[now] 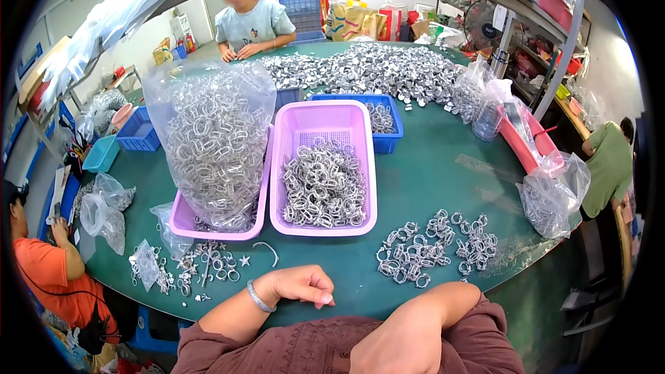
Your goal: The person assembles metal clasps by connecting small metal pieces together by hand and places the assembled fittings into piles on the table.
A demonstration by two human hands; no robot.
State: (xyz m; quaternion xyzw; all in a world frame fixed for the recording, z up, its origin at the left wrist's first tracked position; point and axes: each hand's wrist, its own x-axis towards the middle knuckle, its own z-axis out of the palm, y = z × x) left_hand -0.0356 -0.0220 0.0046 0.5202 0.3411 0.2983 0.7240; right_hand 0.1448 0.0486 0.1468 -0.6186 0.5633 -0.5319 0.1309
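My left hand [302, 285], with a pale bangle [259, 296] on the wrist, is curled closed above the near table edge. Its curled fingers hide whatever may be in it. My right forearm [409, 332] bends in toward my chest, and the hand lies beyond the lower edge. In front of my left hand stands a pink plastic basket [277, 166] of silvery ring-shaped metal pieces [324, 183]. A loose pile of similar rings [422, 253] lies to the right. Left of my hand are scattered small metal parts [215, 263], a star-shaped piece [244, 261] and a curved strip [270, 251].
A big clear bag [218, 138] full of rings stands in a second pink basket [181, 218]. Behind are a blue bin [389, 143] and a wide heap of metal pieces [388, 73]. Other people sit across [253, 24], at left [52, 284] and stand at right [609, 166].
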